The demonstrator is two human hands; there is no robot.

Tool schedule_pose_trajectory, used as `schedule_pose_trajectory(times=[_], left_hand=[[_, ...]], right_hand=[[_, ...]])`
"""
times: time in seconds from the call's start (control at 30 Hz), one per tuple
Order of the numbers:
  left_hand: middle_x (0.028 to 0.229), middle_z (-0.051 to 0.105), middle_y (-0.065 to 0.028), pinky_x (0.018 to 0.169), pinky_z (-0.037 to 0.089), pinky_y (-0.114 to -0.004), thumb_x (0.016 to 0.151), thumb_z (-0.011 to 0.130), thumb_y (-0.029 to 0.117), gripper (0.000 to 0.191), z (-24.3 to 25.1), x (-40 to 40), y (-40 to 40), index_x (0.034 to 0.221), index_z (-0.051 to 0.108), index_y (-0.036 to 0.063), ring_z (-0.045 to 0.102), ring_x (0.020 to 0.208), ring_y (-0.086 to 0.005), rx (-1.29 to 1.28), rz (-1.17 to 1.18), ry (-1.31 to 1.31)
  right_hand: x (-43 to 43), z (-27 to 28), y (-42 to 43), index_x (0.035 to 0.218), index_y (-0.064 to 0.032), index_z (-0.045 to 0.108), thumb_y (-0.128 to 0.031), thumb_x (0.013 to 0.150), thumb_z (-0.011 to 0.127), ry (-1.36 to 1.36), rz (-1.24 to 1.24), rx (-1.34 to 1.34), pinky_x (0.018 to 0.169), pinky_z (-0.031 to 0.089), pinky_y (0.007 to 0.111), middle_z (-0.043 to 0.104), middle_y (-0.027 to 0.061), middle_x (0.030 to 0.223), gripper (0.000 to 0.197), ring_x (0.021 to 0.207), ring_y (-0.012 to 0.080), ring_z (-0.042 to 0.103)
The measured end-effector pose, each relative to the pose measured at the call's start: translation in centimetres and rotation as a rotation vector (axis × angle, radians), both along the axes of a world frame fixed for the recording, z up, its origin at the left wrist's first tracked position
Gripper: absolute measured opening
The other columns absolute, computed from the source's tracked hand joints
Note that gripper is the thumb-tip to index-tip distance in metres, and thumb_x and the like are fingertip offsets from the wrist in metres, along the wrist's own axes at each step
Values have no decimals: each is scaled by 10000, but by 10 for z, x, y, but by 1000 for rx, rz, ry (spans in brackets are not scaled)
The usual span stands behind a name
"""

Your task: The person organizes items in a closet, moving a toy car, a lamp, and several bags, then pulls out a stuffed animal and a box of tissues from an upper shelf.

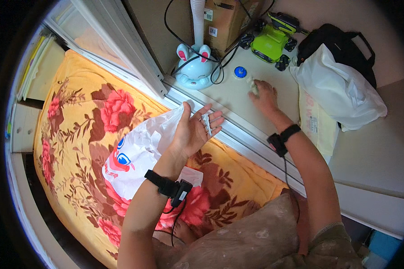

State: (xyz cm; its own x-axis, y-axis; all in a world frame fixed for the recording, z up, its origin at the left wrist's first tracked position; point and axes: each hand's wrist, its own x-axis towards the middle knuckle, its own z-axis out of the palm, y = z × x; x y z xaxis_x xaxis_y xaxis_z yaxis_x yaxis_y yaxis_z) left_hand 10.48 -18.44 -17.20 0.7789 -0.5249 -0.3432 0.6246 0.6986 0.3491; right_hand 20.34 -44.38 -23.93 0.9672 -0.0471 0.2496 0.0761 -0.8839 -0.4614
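Observation:
My left hand (193,131) is turned palm up with its fingers spread. A small pale grey-blue object (206,124) rests across those fingers; its exact kind is unclear. Behind this hand a white plastic bag (139,164) with a red and blue print lies on the blanket, its upper edge reaching my thumb. Whether the thumb hooks the bag I cannot tell. Over the cream ledge (232,97), my right hand (266,97) pinches a small crumpled whitish piece (253,86). Just beyond it sits a round blue object (240,72), like a cap or small lid.
A pale blue rabbit-shaped lamp base (194,72) stands at the ledge's back left, trailing black cables. Behind are a cardboard box (222,30), a green toy vehicle (269,43), a black bag (333,40) and a white bag (340,90). A sliding-door track (235,134) borders the flowered blanket (77,134).

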Motion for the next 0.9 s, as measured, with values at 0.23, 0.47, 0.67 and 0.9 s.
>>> schedule_pose_trajectory(times=[0.23, 0.47, 0.67, 0.9], left_hand=[[1167, 507, -137, 896, 420, -378, 920, 363, 398, 430, -14, 2, -22, 1177, 419, 58, 504, 1056, -252, 91, 75, -45], [1207, 493, -83, 830, 413, -275, 936, 401, 178, 289, -20, -19, -48, 1201, 424, 66, 498, 993, -168, 389, 92, -182], [1201, 507, -57, 895, 357, -274, 891, 507, 270, 415, 12, -25, -24, 1260, 399, 112, 456, 1098, -156, 653, 119, -65], [1003, 577, -43, 802, 435, -247, 890, 456, 111, 256, 11, -16, -12, 1143, 471, 76, 552, 913, -128, 600, 150, -1]], right_hand=[[-101, 62, 51, 981, -31, 564, -124, 781, 647, 452, 359, 602, 696, 457, 251, 593, 22, 856, 236, 758, 87, 539], [-130, 37, 71, 892, 6, 566, -109, 790, 623, 333, 379, 933, 632, 486, 261, 622, 76, 774, 164, 670, 138, 609], [-54, 28, 17, 815, 19, 595, -50, 804, 557, 173, 9, 920, 548, 465, 252, 587, 38, 677, 80, 591, 120, 585], [57, -22, -100, 938, 38, 633, -125, 768, 616, 163, -219, 659, 528, 462, 264, 626, 66, 663, 236, 572, 129, 586]])
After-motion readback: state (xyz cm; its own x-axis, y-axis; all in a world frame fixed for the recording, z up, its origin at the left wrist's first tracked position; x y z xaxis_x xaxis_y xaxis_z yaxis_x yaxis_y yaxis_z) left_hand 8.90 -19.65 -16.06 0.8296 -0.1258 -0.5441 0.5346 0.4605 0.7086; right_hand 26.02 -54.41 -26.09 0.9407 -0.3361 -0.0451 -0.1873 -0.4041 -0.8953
